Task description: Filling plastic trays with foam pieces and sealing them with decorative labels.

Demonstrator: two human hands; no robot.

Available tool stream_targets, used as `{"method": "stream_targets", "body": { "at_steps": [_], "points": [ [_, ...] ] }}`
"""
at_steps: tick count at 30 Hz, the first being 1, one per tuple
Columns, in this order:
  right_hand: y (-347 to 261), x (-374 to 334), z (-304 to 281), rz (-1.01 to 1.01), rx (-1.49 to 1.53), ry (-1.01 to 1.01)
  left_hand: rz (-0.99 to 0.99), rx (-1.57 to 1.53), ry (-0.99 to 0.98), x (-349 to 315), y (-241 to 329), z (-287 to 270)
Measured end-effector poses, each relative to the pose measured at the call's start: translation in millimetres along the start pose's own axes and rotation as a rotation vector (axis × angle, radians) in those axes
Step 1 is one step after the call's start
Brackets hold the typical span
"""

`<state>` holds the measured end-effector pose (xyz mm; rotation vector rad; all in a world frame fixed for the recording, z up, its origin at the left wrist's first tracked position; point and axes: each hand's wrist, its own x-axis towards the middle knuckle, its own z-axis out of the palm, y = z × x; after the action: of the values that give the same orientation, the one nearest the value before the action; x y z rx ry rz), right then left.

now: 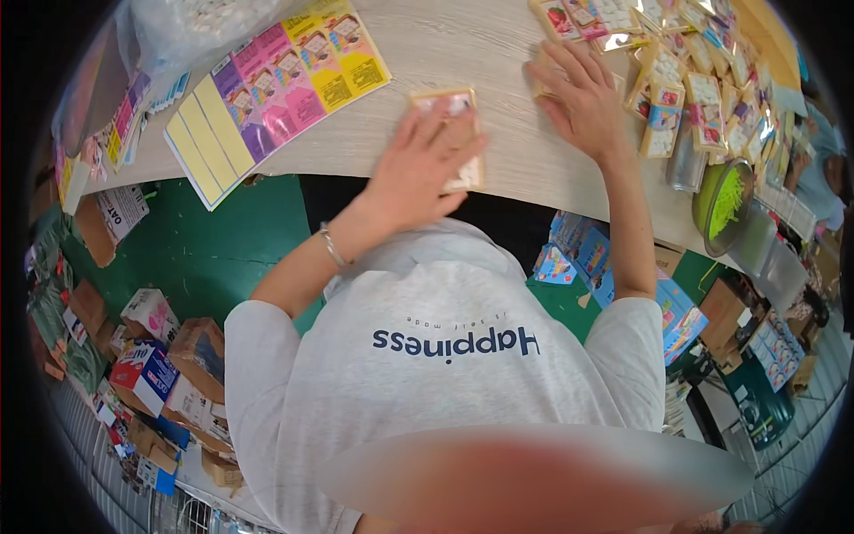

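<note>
My left hand (422,160) lies with spread fingers across a small flat pack (463,180) with white pieces inside, near the table's front edge. Part of that pack is covered by my fingers. Further right, my right hand (584,102) rests over another small pack (617,82), its fingers apart and slightly bent; most of this pack is hidden beneath the palm. To the left of my hands is a sheet of labels (285,84) in yellow, pink and purple, with some pale yellow strips bare at one end.
At the right, many similar packs (663,111) lie heaped beside a metal bowl (745,209) of bright green bits. A clear bag of white pieces (209,27) stands at the far left. Cardboard boxes (196,356) sit lower left, and blue printed cartons (596,258) are below the table.
</note>
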<state>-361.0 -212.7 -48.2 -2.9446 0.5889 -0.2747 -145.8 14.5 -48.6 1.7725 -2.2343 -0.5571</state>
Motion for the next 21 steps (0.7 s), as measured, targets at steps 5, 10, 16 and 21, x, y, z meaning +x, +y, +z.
{"method": "stream_targets", "body": {
  "at_steps": [5, 10, 16, 21],
  "points": [
    [-5.7, -29.0, 9.1, 0.172, -0.054, 0.177, 0.057, -0.052, 0.093, 2.7, -34.8, -15.8],
    [-17.1, -38.8, 7.4, 0.305, -0.247, 0.054, 0.061, -0.032, 0.171, 19.6, -31.5, -8.0],
    [34.1, -3.3, -53.8, 0.265, -0.291, 0.108, 0.084, -0.015, 0.179, 26.8, -29.9, -5.3],
    [156.5, 28.3, -116.0, 0.495, -0.77, 0.315, 0.082, 0.016, 0.171, 44.5, -15.2, -7.1]
  ]
}}
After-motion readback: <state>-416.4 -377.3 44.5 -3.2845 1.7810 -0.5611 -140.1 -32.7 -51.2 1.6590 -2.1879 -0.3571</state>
